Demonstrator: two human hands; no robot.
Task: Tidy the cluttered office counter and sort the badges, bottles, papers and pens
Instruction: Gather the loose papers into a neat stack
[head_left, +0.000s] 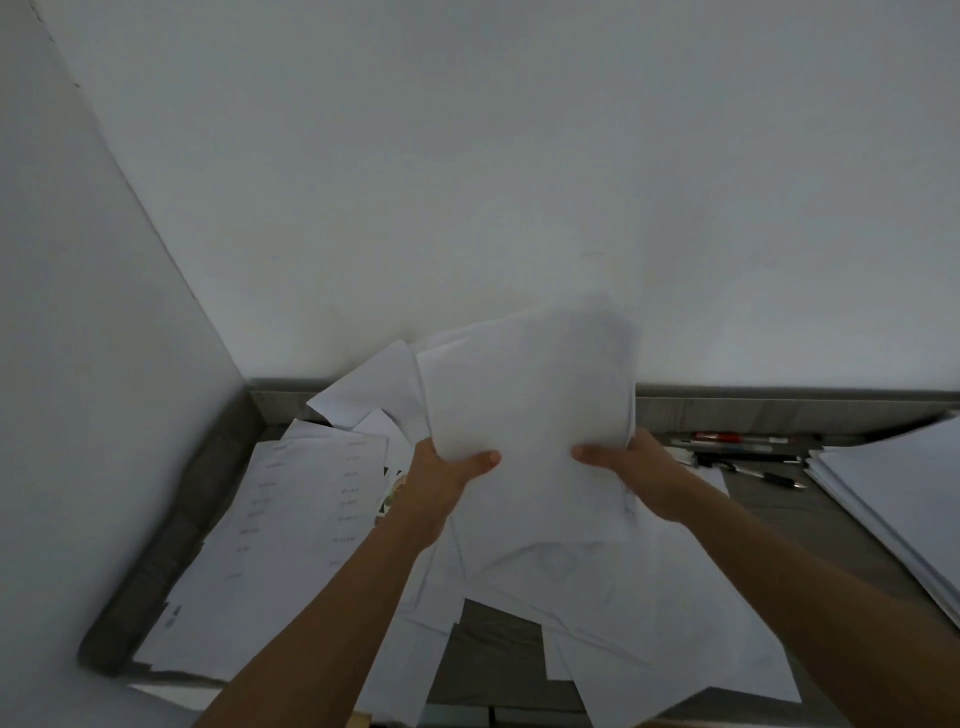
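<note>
Left hand (452, 470) and right hand (636, 467) both grip one bundle of papers (530, 400) by its lower edge, near the middle of the frame, each with the thumb on the front and the fingers hidden behind. The bundle is raised above the tabletop (493, 649) and stands almost upright in front of the wall (519, 156). Its sheets are not even: some corners stick out at the upper left of the bundle.

Under the hands many loose sheets (597, 597) lie across each other, and a printed sheet (306, 519) lies at the left of the frame. Several pens (748, 457) lie at the right, along the back edge, beside a neater stack (893, 499) at the right border.

The step in hand seems to be squaring up the bundle. To do it well, I would loosen the grip a little, so the sheets can slide, and tap the lower edge on a bare part of the tabletop, then turn the bundle and tap a side edge too. A tight grip would bend the thin paper and hold the sheets crooked. After that the bundle could go onto the neater stack, if that is the place for papers. Much paper is not yet collected, so the task looks far from finished.
</note>
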